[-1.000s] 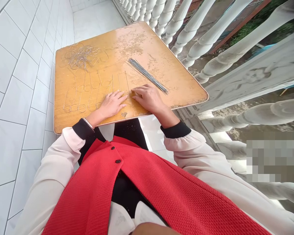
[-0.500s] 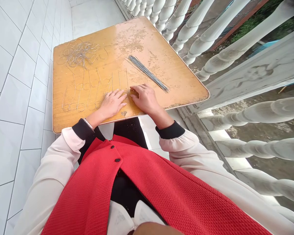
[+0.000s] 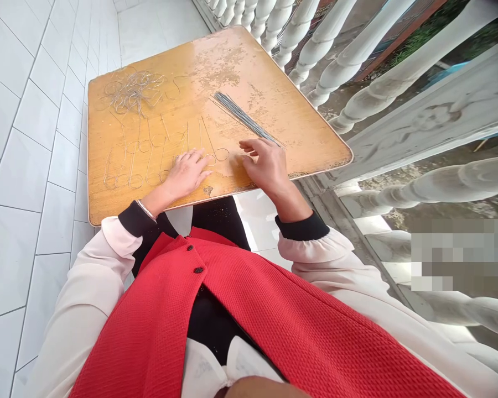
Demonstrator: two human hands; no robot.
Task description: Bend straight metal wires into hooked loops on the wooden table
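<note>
My left hand (image 3: 187, 171) lies flat with its fingers spread near the front of the wooden table (image 3: 157, 202), partly covering looped wires beneath it. My right hand (image 3: 268, 166) hovers to its right with loosely bent fingers apart and nothing visible in them. Between the hands rests a wire with a round loop (image 3: 221, 155) at its near end. Several similar looped wires (image 3: 136, 181) are laid out in rows left of my left hand. Just beyond my right hand lies a bundle of straight grey wires (image 3: 244, 118), running diagonally.
A tangled heap of looped wire (image 3: 135, 91) sits at the table's far left. White balusters (image 3: 323, 77) line the right side, close to the table edge. On the left is a white tiled wall (image 3: 33, 132). The tabletop is worn at the far right.
My right hand has moved right, away from my left hand and toward the straight wires. The looped wire it was touching now lies exposed and more tilted. My left hand has barely moved.
</note>
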